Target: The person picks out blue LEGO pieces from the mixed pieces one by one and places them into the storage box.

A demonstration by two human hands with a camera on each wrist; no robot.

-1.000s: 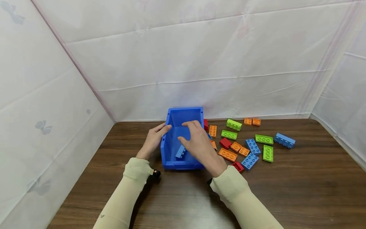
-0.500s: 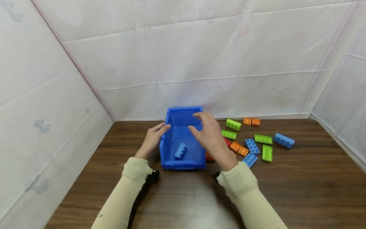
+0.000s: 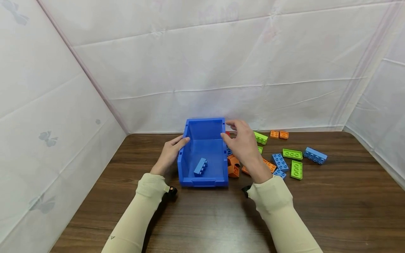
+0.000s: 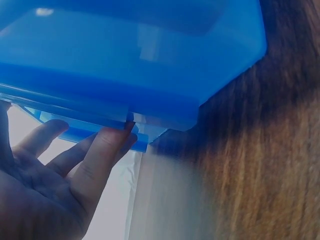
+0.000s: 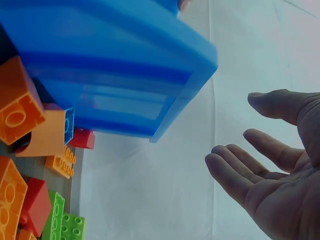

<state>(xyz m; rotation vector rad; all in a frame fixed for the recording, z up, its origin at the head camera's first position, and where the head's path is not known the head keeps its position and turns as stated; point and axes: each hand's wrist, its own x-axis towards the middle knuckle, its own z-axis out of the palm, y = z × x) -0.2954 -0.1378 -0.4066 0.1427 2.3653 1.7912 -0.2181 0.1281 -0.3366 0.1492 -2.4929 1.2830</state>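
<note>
A blue plastic bin (image 3: pixel 206 129) stands on the table before me, its low front side towards me. One blue toy brick (image 3: pixel 200 167) lies tilted on the bin's floor. My left hand (image 3: pixel 167 154) grips the left rim, thumb over the top edge and the fingers on the outer side. In the left wrist view the fingers (image 4: pixel 95 165) meet the bin's edge. My right hand (image 3: pixel 245 149) hovers by the right rim, holding nothing, thumb and fingers spread apart. The right wrist view shows a gap between that hand (image 5: pixel 270 170) and the bin wall (image 5: pixel 115 60).
Loose bricks lie right of the bin: orange pieces (image 3: pixel 233 171) close against it, green plates (image 3: pixel 296 169), blue bricks (image 3: pixel 280 162) and a long blue brick (image 3: pixel 314 155). A red brick (image 5: pixel 36 206) shows in the right wrist view. White cloth walls (image 3: pixel 202 70) enclose the table.
My right hand has moved from over the bin's inside to the right, past the right rim, uncovering the blue brick. The left hand and bin stay in place.
</note>
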